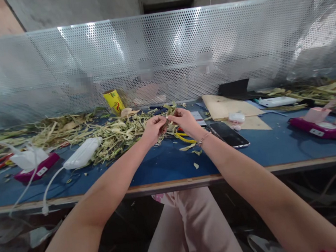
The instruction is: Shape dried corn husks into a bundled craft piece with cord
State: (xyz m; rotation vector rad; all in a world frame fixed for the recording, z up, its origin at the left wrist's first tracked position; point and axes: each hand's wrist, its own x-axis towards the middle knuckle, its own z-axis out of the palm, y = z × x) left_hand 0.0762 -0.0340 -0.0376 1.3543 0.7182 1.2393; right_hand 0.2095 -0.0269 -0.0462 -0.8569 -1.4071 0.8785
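My left hand (155, 130) and my right hand (186, 122) meet above the blue table, fingertips pinched close together. Between them is a small piece of dried, leafy plant (170, 109), its leaves rising just beyond the right fingers. Most of the piece is hidden by the fingers. Beside and behind my left hand spreads a heap of pale green dried stalks and leaves (114, 136). A yellow loop-shaped handle (185, 138) lies below my right hand, the rest of it covered. A dark phone (229, 134) rests to the right of my right wrist.
A white power bank (83, 153) with a cable and a purple power socket (37, 167) lie left. Another purple socket (318, 127) stands right. Cardboard (229, 105) holds a small clear case (236, 117). A yellow packet (113, 102) leans near the perforated metal screen (158, 42).
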